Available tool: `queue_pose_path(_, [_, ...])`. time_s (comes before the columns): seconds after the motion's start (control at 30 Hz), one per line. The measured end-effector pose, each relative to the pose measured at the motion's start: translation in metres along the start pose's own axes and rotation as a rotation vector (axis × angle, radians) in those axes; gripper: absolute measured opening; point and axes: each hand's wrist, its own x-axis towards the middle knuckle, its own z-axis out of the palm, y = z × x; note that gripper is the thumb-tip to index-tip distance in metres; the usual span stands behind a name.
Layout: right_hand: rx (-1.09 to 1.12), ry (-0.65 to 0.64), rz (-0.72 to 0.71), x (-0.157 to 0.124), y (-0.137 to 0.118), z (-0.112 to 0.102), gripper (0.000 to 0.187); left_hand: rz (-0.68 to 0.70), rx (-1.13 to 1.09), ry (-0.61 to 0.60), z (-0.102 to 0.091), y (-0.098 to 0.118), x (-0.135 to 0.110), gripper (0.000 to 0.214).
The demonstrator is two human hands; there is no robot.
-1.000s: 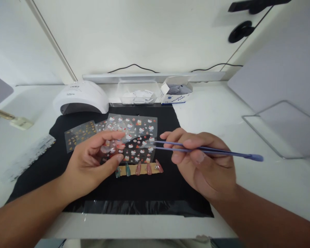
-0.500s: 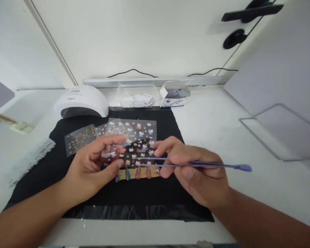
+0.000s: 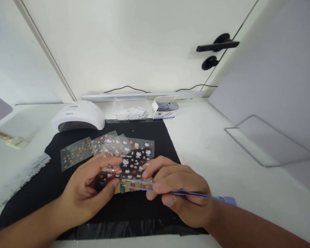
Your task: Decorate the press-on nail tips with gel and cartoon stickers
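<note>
My right hand grips purple tweezers, whose two slim tips point left, slightly apart, with nothing plain between them. My left hand faces the tips, thumb and fingers curled around a small shiny, clear pinkish piece that I cannot make out well. Beneath both hands lies a clear sticker sheet printed with white cat faces and red bits. Glossy nail tips, among them a green one and a pink one, sit on a tan strip, partly hidden by the hands and tweezers.
On the black mat are more sheets, one with gold patterns. A white nail lamp, a clear tray of packets and an alcohol pads box line the back. A wire stand is at right.
The camera view has tilted up, so the scene sits lower in the picture. The tweezer tips have come left, closer to my left thumb. Both hands keep their grip.
</note>
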Motion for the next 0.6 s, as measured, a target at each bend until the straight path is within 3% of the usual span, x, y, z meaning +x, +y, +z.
queue_pose_path(0.4, [0.026, 0.043, 0.006, -0.0024, 0.0026, 0.0004, 0.024, 0.063, 0.085, -0.028, -0.0037, 0.0023, -0.0007, 0.046])
queue_pose_path(0.6, [0.068, 0.129, 0.069, -0.0057, 0.0096, 0.0018, 0.021, -0.105, 0.023, 0.041, -0.0063, 0.0014, -0.0006, 0.037])
